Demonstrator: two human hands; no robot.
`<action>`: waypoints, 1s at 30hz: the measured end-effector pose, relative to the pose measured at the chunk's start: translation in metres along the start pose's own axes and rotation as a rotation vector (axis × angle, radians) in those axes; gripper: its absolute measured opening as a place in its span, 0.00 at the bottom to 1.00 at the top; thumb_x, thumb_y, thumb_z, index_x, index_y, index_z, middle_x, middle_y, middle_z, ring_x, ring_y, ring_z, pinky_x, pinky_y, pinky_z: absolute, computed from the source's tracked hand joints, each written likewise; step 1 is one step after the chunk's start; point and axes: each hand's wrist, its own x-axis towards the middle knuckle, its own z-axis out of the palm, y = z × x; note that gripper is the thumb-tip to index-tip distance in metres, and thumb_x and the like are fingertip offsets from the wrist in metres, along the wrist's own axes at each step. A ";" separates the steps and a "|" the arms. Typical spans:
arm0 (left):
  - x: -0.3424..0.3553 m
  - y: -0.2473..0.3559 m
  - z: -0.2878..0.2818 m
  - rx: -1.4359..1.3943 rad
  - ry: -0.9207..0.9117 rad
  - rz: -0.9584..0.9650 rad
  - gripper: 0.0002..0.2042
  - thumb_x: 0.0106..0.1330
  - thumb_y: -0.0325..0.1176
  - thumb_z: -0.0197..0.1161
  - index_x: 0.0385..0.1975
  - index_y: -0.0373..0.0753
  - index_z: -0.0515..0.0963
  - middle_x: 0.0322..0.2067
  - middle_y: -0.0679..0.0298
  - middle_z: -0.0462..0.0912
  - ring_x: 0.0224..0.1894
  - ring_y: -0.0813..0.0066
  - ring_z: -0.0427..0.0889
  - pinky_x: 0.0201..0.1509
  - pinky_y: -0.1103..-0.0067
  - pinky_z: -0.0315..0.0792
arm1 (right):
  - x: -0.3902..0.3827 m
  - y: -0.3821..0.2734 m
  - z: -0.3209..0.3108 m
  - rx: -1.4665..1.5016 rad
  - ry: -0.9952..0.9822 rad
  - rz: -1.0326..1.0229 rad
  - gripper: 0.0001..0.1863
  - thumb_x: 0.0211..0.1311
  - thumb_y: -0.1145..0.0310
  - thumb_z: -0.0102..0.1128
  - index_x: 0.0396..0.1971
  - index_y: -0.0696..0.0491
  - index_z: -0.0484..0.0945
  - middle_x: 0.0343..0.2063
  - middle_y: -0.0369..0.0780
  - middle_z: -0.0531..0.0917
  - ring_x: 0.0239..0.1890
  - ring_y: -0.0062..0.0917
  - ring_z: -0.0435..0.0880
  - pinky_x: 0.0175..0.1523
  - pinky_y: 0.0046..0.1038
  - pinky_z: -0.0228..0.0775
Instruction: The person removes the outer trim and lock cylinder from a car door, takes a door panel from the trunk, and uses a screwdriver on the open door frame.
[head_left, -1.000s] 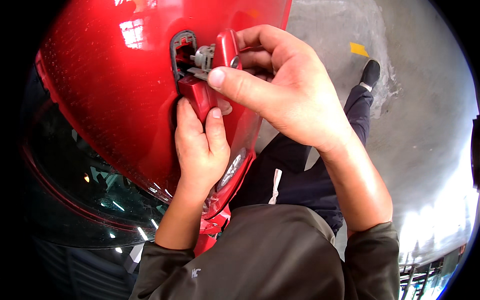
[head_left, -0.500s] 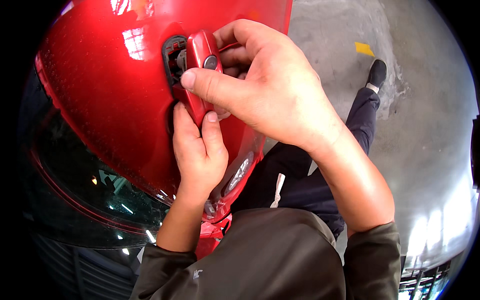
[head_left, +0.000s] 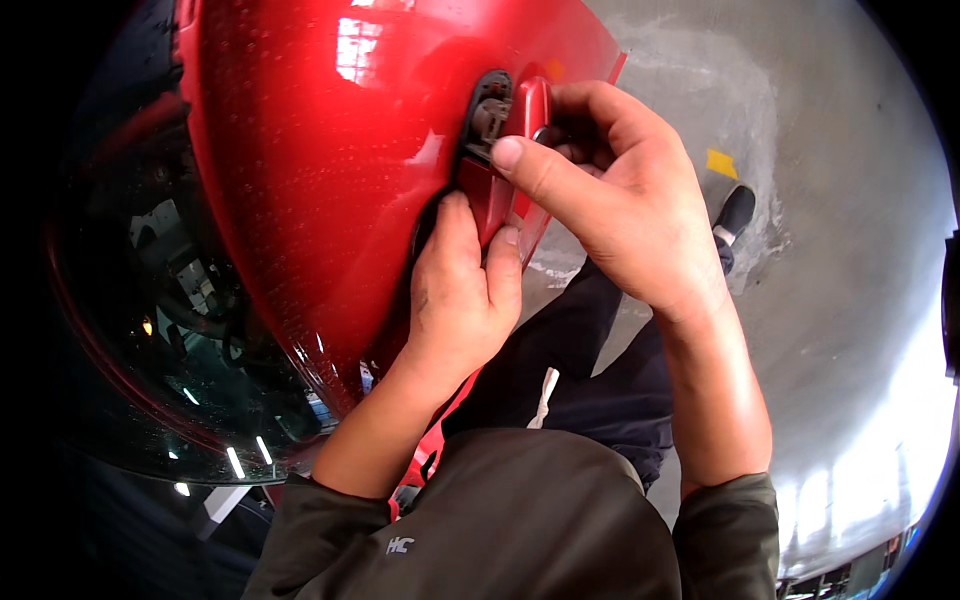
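Both my hands grip a red car door handle that stands tilted out from a red car door. My left hand pinches its near end between thumb and fingers. Higher up, my right hand has its thumb on the handle's door-side edge and its fingers curled round the outer side. A dark handle recess lies open beside the handle, with a grey mechanism showing inside. The lock button on the handle is mostly hidden by my right hand. Whether the near end still joins the door I cannot tell.
The car's dark window glass curves down the left side. Grey concrete floor spreads to the right, with a yellow patch on it. My shod foot stands near that patch.
The door, the handle and both my hands now appear further right in the picture. The handle is turned more, so its inner side shows more. Both hands keep their grip.
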 end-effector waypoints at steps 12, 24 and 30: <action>-0.001 0.004 -0.004 -0.012 -0.026 -0.034 0.18 0.74 0.30 0.58 0.58 0.26 0.68 0.43 0.38 0.80 0.43 0.36 0.82 0.48 0.57 0.76 | 0.003 0.004 0.003 -0.049 0.062 -0.014 0.23 0.60 0.68 0.76 0.49 0.66 0.80 0.31 0.38 0.85 0.32 0.16 0.82 0.39 0.21 0.77; 0.000 0.004 -0.001 -0.029 0.003 -0.016 0.18 0.74 0.32 0.58 0.57 0.26 0.68 0.42 0.37 0.80 0.42 0.34 0.81 0.46 0.55 0.76 | 0.003 -0.001 0.001 -0.039 0.041 0.011 0.22 0.60 0.68 0.75 0.49 0.66 0.80 0.32 0.39 0.86 0.33 0.17 0.84 0.40 0.21 0.78; -0.001 0.001 0.001 -0.024 0.019 -0.003 0.21 0.68 0.28 0.63 0.57 0.26 0.68 0.40 0.36 0.79 0.40 0.33 0.80 0.44 0.55 0.76 | 0.006 -0.010 0.001 -0.104 0.027 0.052 0.22 0.60 0.67 0.76 0.49 0.66 0.81 0.34 0.40 0.88 0.37 0.19 0.86 0.46 0.24 0.80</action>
